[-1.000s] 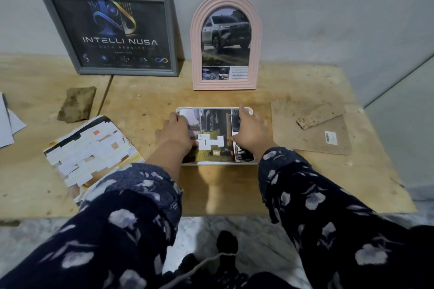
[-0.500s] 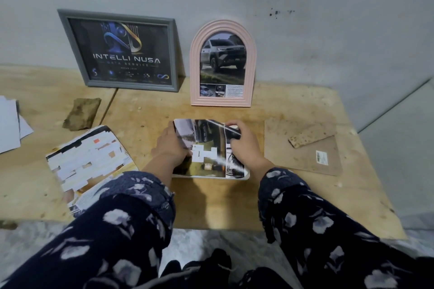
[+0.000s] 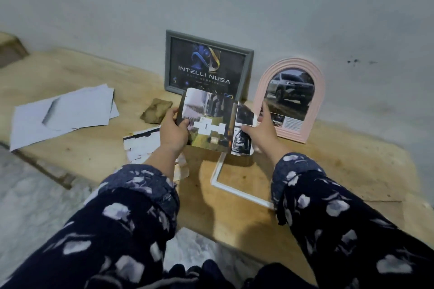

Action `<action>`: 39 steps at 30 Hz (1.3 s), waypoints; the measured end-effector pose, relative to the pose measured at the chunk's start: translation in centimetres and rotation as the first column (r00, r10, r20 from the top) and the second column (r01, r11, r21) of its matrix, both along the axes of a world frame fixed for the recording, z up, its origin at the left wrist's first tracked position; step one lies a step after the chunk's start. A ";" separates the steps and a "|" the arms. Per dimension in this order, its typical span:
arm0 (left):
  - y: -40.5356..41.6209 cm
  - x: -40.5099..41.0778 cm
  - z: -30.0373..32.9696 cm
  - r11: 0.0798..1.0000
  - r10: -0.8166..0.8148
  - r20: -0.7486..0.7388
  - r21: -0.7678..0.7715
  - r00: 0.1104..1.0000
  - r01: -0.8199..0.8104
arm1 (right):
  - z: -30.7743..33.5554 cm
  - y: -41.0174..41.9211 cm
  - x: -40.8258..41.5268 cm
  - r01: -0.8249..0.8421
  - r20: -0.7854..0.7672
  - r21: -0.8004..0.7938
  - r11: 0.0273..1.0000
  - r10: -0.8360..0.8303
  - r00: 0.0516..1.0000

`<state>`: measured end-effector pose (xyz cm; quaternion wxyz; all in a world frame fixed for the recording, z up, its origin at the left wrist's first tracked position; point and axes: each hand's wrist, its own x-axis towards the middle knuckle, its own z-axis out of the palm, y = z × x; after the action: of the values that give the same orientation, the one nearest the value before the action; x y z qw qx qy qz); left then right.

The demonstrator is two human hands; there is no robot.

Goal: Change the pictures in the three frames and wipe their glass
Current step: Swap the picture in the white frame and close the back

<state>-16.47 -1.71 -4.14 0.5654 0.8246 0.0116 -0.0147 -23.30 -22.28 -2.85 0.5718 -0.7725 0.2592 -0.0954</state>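
Holding the printed picture [image 3: 215, 122] above the white frame [image 3: 231, 186] lying on the table [image 3: 94, 148], the left hand [image 3: 173, 132] grips its left edge, thumb on top. The right hand [image 3: 261, 131] pinches the right edge, index finger extended.

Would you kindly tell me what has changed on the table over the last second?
The picture sheet, pressed flat in the white frame a second ago, has been lifted clear of it; the left hand grips its left edge and the right hand its right edge. The white frame now lies on the table without a picture. The grey frame and the pink arched frame stayed leaning against the wall.
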 end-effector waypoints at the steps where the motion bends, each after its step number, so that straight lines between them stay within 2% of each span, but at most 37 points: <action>1: 1.0 0.5 0.1 0.999 0.031 0.002 -0.009 1.000 -0.031 | 0.1 0.9 0.5 -0.038 -0.012 0.021 0.999 0.038 0.999; 3: 4.6 2.0 0.3 0.994 0.106 0.010 0.014 0.994 -0.107 | 0.1 3.9 3.0 -0.151 -0.030 -0.060 0.987 0.150 0.988; 5: 8.2 3.5 0.0 0.985 0.165 0.012 0.058 0.986 -0.165 | 0.1 7.2 5.6 -0.251 -0.044 -0.229 0.940 0.248 0.968; 7: 11.8 5.3 -0.3 0.972 0.219 0.008 0.085 0.976 -0.219 | -0.1 10.6 8.4 -0.311 -0.058 -0.353 0.882 0.311 0.949; 10: 16.1 7.5 -0.6 0.962 0.250 -0.003 0.109 0.968 -0.248 | -0.6 15.0 12.1 -0.342 -0.077 -0.435 0.833 0.344 0.936; 15: 24.4 12.9 -1.9 0.937 0.303 -0.035 0.192 0.952 -0.291 | -2.3 23.5 18.6 -0.470 -0.177 -0.447 0.761 0.439 0.881; 21: 31.3 18.4 -4.4 0.903 0.218 -0.041 0.389 0.975 -0.185 | -5.7 30.8 24.8 -0.527 -0.309 -0.394 0.752 0.432 0.847; 27: 34.4 22.2 -5.8 0.873 0.170 -0.045 0.470 0.984 -0.129 | -7.0 34.0 28.5 -0.497 -0.254 -0.321 0.806 0.432 0.865; 32: 34.6 23.1 -5.6 0.794 0.192 -0.096 0.601 0.977 -0.096 | -7.0 33.8 28.9 -0.520 -0.256 -0.288 0.804 0.458 0.851; 37: 32.9 22.1 -6.0 0.812 0.055 -0.024 0.583 0.998 -0.030 | -6.8 32.6 27.0 -0.469 -0.209 -0.255 0.846 0.426 0.880; 39: 31.2 21.2 -5.8 0.808 0.023 -0.046 0.590 0.999 0.009 | -6.6 31.8 25.7 -0.456 -0.208 -0.250 0.854 0.413 0.887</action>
<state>4.74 29.53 -9.97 0.2814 0.9586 0.0332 -0.0292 2.41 9.52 -9.42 0.4374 -0.8917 0.1022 0.0565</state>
